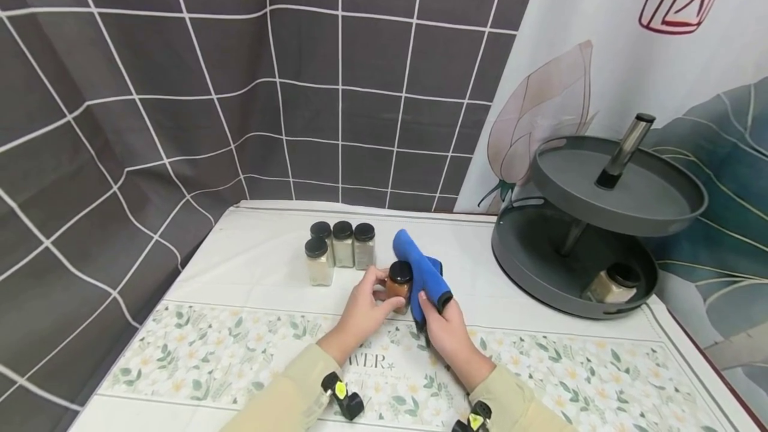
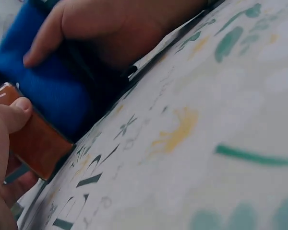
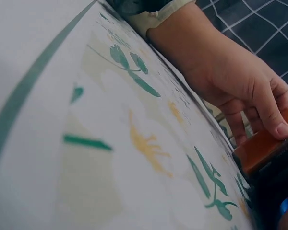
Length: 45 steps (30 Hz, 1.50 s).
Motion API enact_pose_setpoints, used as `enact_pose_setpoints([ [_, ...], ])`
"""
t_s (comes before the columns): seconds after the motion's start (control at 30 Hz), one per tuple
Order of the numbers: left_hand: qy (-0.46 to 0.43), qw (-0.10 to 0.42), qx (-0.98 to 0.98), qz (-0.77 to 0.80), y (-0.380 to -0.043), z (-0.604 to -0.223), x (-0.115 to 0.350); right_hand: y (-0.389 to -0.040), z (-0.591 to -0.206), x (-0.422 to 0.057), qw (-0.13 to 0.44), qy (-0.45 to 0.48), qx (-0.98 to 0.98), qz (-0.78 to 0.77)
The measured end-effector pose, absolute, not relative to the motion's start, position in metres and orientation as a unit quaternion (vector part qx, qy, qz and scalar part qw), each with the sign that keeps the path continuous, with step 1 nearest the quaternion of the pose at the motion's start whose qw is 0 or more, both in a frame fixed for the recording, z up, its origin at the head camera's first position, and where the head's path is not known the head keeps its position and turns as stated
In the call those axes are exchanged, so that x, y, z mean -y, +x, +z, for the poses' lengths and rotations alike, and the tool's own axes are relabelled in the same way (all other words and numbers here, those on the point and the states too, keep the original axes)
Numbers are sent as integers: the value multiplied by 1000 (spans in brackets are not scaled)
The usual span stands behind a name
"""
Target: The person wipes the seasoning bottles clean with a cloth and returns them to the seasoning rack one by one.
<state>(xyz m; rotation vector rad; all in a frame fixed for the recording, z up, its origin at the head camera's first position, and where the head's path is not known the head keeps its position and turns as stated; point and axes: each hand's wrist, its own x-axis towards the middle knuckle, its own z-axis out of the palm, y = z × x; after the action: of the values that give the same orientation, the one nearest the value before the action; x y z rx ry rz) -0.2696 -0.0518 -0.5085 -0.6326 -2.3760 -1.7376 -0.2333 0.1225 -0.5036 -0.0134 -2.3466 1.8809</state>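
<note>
My left hand [image 1: 359,317] grips a square spice jar [image 1: 397,293] with a black lid and orange-brown contents, thumb on the near side. In the left wrist view the jar [image 2: 38,146] is tilted, with its base close to the tablecloth. My right hand [image 1: 449,337] holds a blue cloth [image 1: 423,273] with black edging against the jar's right side. The cloth [image 2: 62,93] hides that side of the jar. From the right wrist view, the left thumb and fingers hold the jar [image 3: 264,146], while the right hand is nearly out of frame.
Several black-lidded jars of pale contents [image 1: 343,249] stand grouped behind and left of the hands. A dark two-tier round tray [image 1: 510,262] stands at the right, with one jar [image 1: 612,284] tilted on its lower tier. A floral band [image 1: 240,345] crosses the white tablecloth.
</note>
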Motion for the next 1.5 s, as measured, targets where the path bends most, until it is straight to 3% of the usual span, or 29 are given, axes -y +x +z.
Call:
enact_pose_setpoints([
  [0.3, -218, 92, 803, -547, -263, -508, 49, -234, -503, -120, 94, 5, 760, 643],
  [0.53, -167, 99, 825, -531, -262, -504, 44, -231, -503, -123, 74, -3, 742, 666],
  [1.13, -190, 127, 834, -502, -264, -509, 41, -227, -502, -119, 90, -14, 745, 661],
  [1.37, -196, 122, 835, -500, -266, -511, 43, -230, -505, -121, 100, -14, 751, 653],
  [1.5, -221, 94, 827, -509, -270, -511, 46, -232, -506, -123, 112, -13, 751, 651],
])
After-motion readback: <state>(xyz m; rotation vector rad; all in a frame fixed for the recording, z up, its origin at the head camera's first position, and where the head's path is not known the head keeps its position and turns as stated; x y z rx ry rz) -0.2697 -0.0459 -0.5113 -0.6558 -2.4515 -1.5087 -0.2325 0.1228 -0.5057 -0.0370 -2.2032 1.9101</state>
